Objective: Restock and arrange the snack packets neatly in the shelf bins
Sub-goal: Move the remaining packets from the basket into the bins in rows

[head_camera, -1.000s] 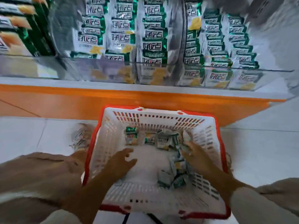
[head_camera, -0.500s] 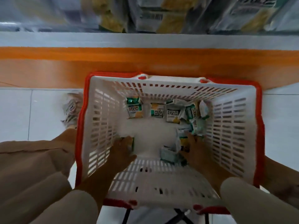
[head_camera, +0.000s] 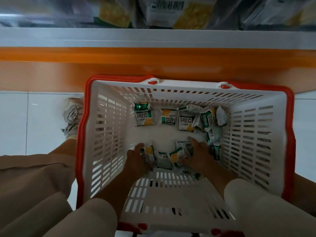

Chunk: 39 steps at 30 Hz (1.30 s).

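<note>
A white basket with a red rim (head_camera: 109,134) stands on the floor below me. Several small white-and-green snack packets lie on its bottom, a row of them along the far wall (head_camera: 185,121). Both my hands reach down inside. My left hand (head_camera: 136,159) grips a packet (head_camera: 147,153) near the basket's near wall. My right hand (head_camera: 196,155) is curled over a small bunch of packets (head_camera: 178,154) beside it. More packets (head_camera: 215,147) lie to the right of that hand.
The shelf's white and orange front edge (head_camera: 153,53) runs across just beyond the basket, with blurred packets behind clear bin fronts (head_camera: 164,12) at the top. My shoe (head_camera: 72,117) stands on the white tiled floor left of the basket. My knees fill the lower left.
My head has tilted down, so the shelf bins slid up out of view. Both hands went deeper into the basket and closed on packets near its near wall.
</note>
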Each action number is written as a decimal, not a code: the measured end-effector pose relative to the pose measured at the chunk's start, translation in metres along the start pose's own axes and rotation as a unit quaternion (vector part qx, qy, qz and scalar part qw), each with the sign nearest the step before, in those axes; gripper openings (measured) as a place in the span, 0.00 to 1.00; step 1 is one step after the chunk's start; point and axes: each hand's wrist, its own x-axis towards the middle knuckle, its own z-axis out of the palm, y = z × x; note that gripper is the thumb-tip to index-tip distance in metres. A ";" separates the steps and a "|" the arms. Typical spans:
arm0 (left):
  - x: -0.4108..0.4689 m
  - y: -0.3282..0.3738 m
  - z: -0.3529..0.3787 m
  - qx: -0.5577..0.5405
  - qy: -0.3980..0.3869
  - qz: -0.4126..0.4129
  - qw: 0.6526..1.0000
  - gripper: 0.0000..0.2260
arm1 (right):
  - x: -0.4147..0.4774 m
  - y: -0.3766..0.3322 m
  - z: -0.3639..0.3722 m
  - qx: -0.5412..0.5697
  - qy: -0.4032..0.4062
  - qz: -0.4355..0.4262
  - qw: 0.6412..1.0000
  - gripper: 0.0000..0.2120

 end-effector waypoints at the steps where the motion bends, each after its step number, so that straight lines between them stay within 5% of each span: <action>1: 0.001 0.001 0.000 0.022 0.001 -0.008 1.000 0.36 | 0.002 0.001 0.004 -0.022 0.003 0.002 1.000 0.41; 8: 0.001 -0.005 -0.003 0.005 0.011 0.045 0.999 0.21 | 0.003 -0.002 0.017 0.084 0.010 -0.017 0.996 0.28; 12: -0.007 0.003 0.001 -0.065 -0.002 0.065 0.996 0.21 | -0.001 -0.007 0.016 0.151 0.002 -0.005 0.988 0.35; 16: -0.026 0.036 0.002 -0.156 0.016 0.084 0.984 0.24 | -0.018 -0.015 0.000 0.226 0.037 -0.008 0.973 0.25; 27: -0.134 0.161 -0.059 -0.360 0.052 0.232 0.902 0.11 | -0.143 -0.093 -0.098 0.445 0.173 -0.155 0.865 0.25; 35: -0.239 0.212 -0.093 -0.347 -0.027 0.330 0.878 0.37 | -0.243 -0.122 -0.141 0.379 0.206 -0.283 0.857 0.25; 39: -0.270 0.234 -0.109 -0.369 -0.066 0.353 0.857 0.33 | -0.281 -0.120 -0.177 0.326 0.197 -0.322 0.867 0.29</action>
